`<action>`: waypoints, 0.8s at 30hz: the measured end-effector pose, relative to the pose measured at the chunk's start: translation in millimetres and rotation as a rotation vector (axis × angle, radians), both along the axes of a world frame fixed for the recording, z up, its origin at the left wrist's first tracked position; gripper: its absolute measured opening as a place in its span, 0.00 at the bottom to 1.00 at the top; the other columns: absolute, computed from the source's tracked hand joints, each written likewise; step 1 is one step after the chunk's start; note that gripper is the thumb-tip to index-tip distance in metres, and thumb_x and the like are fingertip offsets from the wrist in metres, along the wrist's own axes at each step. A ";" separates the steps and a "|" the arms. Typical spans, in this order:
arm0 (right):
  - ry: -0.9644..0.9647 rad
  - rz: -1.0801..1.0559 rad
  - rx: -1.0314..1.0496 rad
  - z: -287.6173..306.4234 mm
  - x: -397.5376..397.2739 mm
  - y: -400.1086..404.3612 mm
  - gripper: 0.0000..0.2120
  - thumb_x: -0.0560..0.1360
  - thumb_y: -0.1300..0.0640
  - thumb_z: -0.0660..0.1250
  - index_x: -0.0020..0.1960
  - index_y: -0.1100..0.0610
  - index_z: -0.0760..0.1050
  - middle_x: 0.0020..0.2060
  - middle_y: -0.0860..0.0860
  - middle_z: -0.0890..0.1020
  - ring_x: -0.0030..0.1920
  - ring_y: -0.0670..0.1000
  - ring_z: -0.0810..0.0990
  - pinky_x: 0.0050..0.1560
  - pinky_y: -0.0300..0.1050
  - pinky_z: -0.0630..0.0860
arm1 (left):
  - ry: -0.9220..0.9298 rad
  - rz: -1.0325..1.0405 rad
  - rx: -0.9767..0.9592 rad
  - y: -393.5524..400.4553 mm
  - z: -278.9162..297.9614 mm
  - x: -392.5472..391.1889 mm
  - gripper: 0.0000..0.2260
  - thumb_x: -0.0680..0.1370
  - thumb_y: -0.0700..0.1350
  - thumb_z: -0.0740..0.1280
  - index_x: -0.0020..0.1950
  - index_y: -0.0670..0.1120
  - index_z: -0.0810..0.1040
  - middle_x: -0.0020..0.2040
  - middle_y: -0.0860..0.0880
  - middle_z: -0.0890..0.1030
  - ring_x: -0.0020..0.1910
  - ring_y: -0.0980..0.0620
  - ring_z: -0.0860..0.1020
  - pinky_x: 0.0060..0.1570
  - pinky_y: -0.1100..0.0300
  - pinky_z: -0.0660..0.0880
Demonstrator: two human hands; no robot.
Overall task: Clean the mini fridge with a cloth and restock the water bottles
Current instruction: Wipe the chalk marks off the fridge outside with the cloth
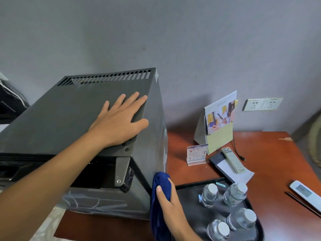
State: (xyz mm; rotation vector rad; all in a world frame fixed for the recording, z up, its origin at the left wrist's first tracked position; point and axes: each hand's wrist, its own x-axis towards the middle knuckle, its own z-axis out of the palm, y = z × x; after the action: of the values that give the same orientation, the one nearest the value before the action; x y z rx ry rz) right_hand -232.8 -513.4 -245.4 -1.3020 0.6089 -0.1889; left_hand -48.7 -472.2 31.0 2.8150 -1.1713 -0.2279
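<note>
While the left hand (119,120) lies flat with fingers spread on the top panel of the dark grey mini fridge (69,115), the right hand (167,204) is clamped around a bunched blue cloth (160,188), pressing it to the lower front corner of the fridge's right side wall. The fridge stands at the left end of the reddish-brown tabletop (271,159), its vent slots toward the back wall. Just right of the cloth, near the tabletop's front edge, a black tray (189,206) holds four clear water bottles (233,194) with white caps, all upright, in two loose pairs. Behind the tray lie a white remote control (233,160) on a dark folder, a small card stand (197,154) and a tent-shaped brochure stand (218,122). A second white remote (305,192) lies at the right edge.
</note>
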 end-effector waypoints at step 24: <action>0.081 -0.200 0.070 -8.8 253.4 -169.4 0.37 0.68 0.26 0.64 0.71 0.45 0.70 0.62 0.47 0.81 0.61 0.53 0.80 0.67 0.58 0.75 | -0.014 0.023 -0.024 -5.4 2.2 4.4 0.34 0.74 0.66 0.50 0.79 0.69 0.43 0.81 0.67 0.41 0.80 0.61 0.38 0.80 0.44 0.40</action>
State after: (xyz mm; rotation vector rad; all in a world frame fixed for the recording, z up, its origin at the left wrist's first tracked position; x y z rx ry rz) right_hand 20.6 -682.8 -254.1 -1.1850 0.8086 -0.2772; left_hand -44.3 -477.7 33.2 2.8117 -1.1360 -0.1917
